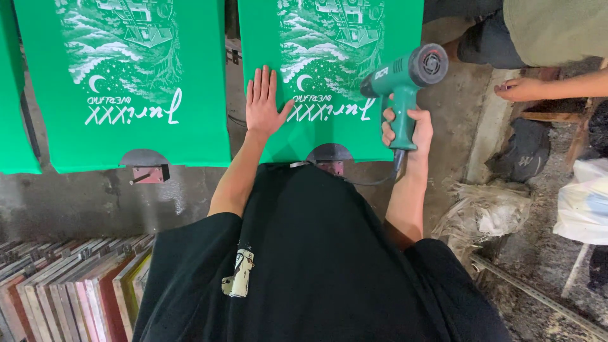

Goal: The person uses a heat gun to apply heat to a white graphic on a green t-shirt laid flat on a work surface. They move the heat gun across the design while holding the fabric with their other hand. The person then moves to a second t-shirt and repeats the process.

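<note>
A green T-shirt (272, 38) with a white print lies stretched on a printing board right in front of me. My left hand (265, 104) rests flat on its left part, fingers together, pressing the cloth. My right hand (405, 126) grips the handle of a green heat gun (405, 76), whose nozzle points left at the white print, close above the cloth. A black cord hangs from the gun's handle.
A second green printed shirt (126, 82) lies on the board to the left. Stacked screen frames (69, 285) stand at lower left. Another person's hand (522, 88) rests at upper right. White bags (586, 202) and plastic scraps (484, 212) lie on the concrete floor.
</note>
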